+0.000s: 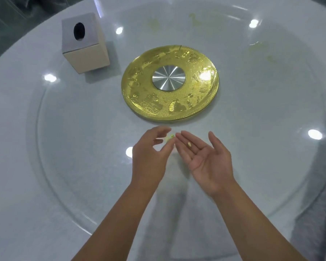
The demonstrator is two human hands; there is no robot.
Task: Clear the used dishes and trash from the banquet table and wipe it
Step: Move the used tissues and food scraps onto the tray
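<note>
Banquet table (pixel 45 166), white and round, is seen already stripped of dishes; a gold plate (pixel 169 82) remains at its centre, a tissue box (pixel 85 44) toward the far left edge, and yellowish smears (pixel 260 48) are left unwiped near the far edge. A crumb (pixel 189 144) is cradled in the spread right hand (pixel 205 157), while another scrap (pixel 170 136) is reached for by the loosely curled left hand (pixel 151 157).

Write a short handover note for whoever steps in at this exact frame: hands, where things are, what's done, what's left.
Right hand: open, palm up, a small yellowish scrap lying on its fingers.
Left hand: open, fingers loosely curved, reaching toward a greenish bit on the glass turntable.
Done: no dishes in view.
Left: greenish smears on the far side need wiping; the scraps need binning. The tissue box and gold centre plate remain.
</note>
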